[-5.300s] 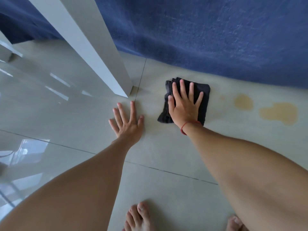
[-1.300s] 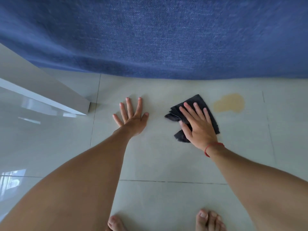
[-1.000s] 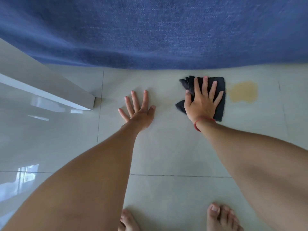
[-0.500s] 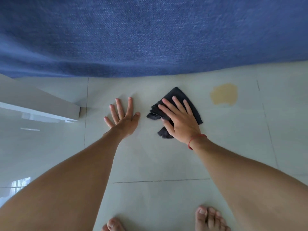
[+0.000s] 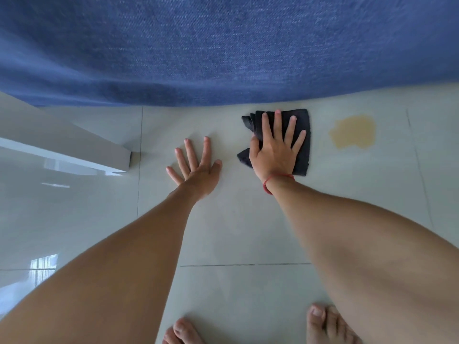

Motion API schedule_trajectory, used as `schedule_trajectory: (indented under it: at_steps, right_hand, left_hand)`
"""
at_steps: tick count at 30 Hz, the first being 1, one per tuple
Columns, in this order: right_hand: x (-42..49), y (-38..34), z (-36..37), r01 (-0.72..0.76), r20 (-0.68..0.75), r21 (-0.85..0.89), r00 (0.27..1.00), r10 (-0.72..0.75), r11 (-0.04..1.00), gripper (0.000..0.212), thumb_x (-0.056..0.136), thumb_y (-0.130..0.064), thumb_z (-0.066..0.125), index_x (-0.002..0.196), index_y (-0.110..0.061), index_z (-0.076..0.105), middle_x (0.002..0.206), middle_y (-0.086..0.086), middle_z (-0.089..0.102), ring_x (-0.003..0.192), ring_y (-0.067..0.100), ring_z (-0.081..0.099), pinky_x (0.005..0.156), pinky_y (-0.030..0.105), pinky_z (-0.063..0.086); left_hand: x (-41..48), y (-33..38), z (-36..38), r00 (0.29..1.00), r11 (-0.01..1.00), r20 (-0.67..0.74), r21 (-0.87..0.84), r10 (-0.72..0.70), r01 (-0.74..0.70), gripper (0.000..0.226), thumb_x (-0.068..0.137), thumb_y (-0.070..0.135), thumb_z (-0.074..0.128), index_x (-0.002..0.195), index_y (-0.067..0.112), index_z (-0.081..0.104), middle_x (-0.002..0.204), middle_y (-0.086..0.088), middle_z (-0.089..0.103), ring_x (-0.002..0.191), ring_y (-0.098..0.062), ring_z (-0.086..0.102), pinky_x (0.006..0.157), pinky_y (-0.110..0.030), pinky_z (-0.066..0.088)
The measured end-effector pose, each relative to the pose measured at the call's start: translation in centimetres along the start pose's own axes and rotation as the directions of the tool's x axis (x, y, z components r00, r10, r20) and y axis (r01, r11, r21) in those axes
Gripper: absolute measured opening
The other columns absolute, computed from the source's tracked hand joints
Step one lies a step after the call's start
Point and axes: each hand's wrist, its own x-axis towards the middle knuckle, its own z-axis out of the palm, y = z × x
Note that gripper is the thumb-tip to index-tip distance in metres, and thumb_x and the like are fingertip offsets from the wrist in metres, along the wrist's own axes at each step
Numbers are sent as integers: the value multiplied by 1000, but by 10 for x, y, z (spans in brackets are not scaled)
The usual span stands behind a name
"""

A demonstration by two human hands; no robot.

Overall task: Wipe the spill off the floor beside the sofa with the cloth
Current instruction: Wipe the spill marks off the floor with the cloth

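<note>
r hand (image 5: 274, 155) flat on black cloth (image 5: 301, 135), yellow spill (image 5: 354, 131) beside, unwiped

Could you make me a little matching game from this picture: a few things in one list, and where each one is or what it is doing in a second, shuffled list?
Things:
1. folded black cloth
2. yellowish puddle of spilled liquid
3. left hand
4. thin red string bracelet

Places or states:
A. flat on bare pale floor tile, fingers spread, holding nothing
B. around the wrist of the right hand
C. pressed under the right palm, close to the blue fabric sofa
D. unwiped, to the right of the cloth

Pairs: 1-C, 2-D, 3-A, 4-B
</note>
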Motion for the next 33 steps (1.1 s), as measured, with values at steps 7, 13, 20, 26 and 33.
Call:
schedule_trajectory:
  at_steps: [7, 13, 20, 26, 33]
  right_hand:
    - [-16, -2, -1, 197, 65, 8, 978, -197, 980, 55, 94, -37, 39, 148, -29, 32, 160, -2, 23, 149, 32, 11, 118, 56, -1]
    - [-59, 50, -23, 289, 162, 74, 941, -297, 954, 57, 92, -29, 45, 148, -31, 32, 160, -8, 21, 150, 23, 10, 122, 43, 0]
    - [-53, 142, -45, 55, 93, -30, 994, -52, 998, 57, 92, -38, 46, 147, -33, 32, 159, -8, 23, 149, 21, 15, 121, 45, 5]
    - [-8, 121, -38, -95, -18, -57, 995, 95, 994, 57, 91, -41, 40, 147, -31, 32, 159, -4, 25, 148, 30, 15, 119, 55, 6]
    - [3, 71, -28, -103, 14, 7, 995, 103, 995, 59, 91, -37, 41, 149, -31, 27, 161, -7, 19, 150, 30, 6, 118, 57, -1]
  left_hand:
    - [2, -1, 0, 1000, 1000, 11, -7, 0, 0, 58, 91, 56, 16, 133, 56, -24, 145, 10, -41, 131, -17, -39, 102, -51, -25]
    - [-8, 15, 9, 980, 999, -198, -20, -31, 28, 62, 92, 43, 24, 144, 44, -10, 153, -2, -28, 138, -23, -28, 108, -53, -18]
    - [-3, 103, 30, 981, 984, -79, 1, 179, -180, 62, 91, 60, 20, 143, 47, -11, 151, 0, -32, 136, -23, -32, 105, -51, -21]
    - [3, 103, 31, 991, 990, 24, 57, 129, -130, 64, 89, 64, 17, 138, 49, -21, 146, 3, -41, 132, -22, -39, 102, -52, -24]
    - [4, 104, 30, 992, 990, 54, 73, 113, -117, 62, 89, 64, 15, 135, 52, -25, 144, 4, -44, 130, -22, -42, 101, -52, -25]
